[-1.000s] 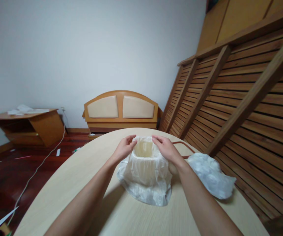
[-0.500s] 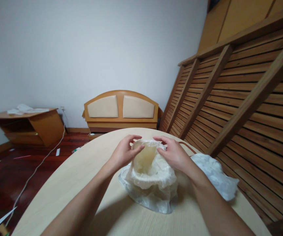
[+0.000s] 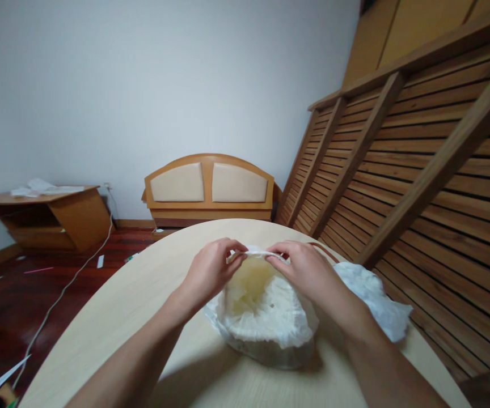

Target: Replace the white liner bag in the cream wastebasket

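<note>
Two pinches: left hand (image 3: 213,265) and right hand (image 3: 307,266) hold the far rim (image 3: 257,253) of the white bag (image 3: 270,326), lower centre of frame, on the tabletop (image 3: 138,289). Probably light, limp, tearable; gathered rim seems safest hold.

Both arms (image 3: 143,345) stretch forward, left grip (image 3: 213,264) and right grip (image 3: 307,268) pinched near each other.

a round table with a pale wood-grain top (image 3: 113,320) bears a crinkled translucent white plastic bag (image 3: 273,317), spread open near the middle. toward the right edge lie a lumpy white plastic bundle (image 3: 375,297) and a thin, curved reddish-brown strip (image 3: 325,250), partly hidden.
</note>
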Available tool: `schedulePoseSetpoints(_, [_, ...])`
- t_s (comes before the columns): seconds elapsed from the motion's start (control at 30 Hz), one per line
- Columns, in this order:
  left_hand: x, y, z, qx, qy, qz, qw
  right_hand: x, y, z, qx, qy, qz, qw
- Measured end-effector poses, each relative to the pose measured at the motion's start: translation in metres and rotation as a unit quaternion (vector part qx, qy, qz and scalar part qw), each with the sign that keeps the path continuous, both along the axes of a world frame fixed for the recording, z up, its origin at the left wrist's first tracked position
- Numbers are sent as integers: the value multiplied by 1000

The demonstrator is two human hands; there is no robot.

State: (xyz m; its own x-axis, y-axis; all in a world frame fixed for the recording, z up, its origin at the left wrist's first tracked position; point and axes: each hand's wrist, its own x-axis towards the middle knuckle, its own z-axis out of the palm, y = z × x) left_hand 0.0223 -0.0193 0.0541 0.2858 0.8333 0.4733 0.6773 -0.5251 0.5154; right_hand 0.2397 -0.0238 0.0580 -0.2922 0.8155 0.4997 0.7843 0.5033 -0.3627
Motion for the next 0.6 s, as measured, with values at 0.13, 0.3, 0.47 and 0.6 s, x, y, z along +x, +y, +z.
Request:
schedulePoseSetpoints(0.13, [-1, -3, 1, 24, 14, 2, 1000, 2, -4, 2, 12, -21, -4, 1000])
schedulePoseSetpoints(0.3, [4, -2, 1, 42, 9, -8, 999, 0, -8, 4, 0, -37, -21, 999])
schedulePoseSetpoints(0.47, [6, 2, -3, 34, 11, 4, 999, -8, -9, 3, 37, -29, 11, 999])
schedulePoseSetpoints(0.6, [5, 2, -4, 32, 10, -4, 999, -15, -10, 5, 28, -47, 10, 998])
